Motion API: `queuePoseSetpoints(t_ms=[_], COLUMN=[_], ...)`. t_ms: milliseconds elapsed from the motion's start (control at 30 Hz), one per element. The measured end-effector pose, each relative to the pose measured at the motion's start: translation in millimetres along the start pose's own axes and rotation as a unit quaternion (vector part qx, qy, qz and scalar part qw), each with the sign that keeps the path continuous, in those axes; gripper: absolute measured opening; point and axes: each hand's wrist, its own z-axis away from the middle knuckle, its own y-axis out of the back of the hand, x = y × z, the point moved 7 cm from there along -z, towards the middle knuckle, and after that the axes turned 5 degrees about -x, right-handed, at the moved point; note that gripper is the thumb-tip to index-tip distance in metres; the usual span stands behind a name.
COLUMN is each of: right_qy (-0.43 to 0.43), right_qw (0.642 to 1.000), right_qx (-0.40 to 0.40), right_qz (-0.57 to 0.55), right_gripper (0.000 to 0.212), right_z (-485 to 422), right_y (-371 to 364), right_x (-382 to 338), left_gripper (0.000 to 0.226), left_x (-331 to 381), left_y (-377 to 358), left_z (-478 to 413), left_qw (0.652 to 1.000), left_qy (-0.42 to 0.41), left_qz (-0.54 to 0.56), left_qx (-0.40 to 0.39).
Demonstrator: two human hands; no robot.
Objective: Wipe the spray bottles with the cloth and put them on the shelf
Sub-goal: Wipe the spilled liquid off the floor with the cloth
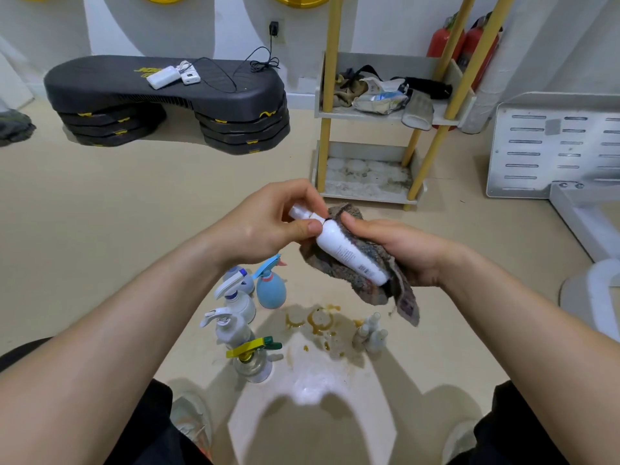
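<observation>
The left hand point(265, 226) closes its fingers point(313, 226) on the capped neck of a white spray bottle point(345, 250), held tilted above the floor point(100, 229). The right hand point(399, 251) cups the bottle's body through a worn grey cloth point(375, 276), thumb pressed near the shoulder. Below, more spray bottles point(248, 317) stand on the floor beside brown stains point(318, 322). The yellow-legged shelf point(369, 169) stands beyond, its lowest tier dusty.
</observation>
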Motion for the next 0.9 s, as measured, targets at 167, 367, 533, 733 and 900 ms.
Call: queuePoseSetpoints(t_ms=[167, 367, 533, 733, 900], right_qy=[0.020, -0.059, -0.054, -0.117, -0.150], right_qw=[0.941, 0.722, 0.661, 0.661, 0.705], right_qx=[0.126, 0.215, 0.211, 0.182, 0.195], right_qz=[0.315, 0.655, 0.718, 0.718, 0.665], right_gripper=[0.033, 0.014, 0.029, 0.025, 0.026], right_z=[0, 6, 5, -31, -58], right_y=[18, 14, -4, -4, 4], right_x=[-7, -9, -2, 47, 82], left_gripper=[0.024, 0.018, 0.012, 0.009, 0.024], left_x=[-19, -39, -70, -114, -158], left_y=[-2, -11, -22, -39, -47], left_z=[4, 10, 20, 28, 32], left_qw=[0.992, 0.962, 0.940, 0.923, 0.883], left_qy=[0.050, 0.099, 0.142, 0.179, 0.226], left_qz=[-0.113, -0.254, -0.309, -0.338, -0.409], left_qx=[-0.014, -0.031, -0.042, -0.050, -0.044])
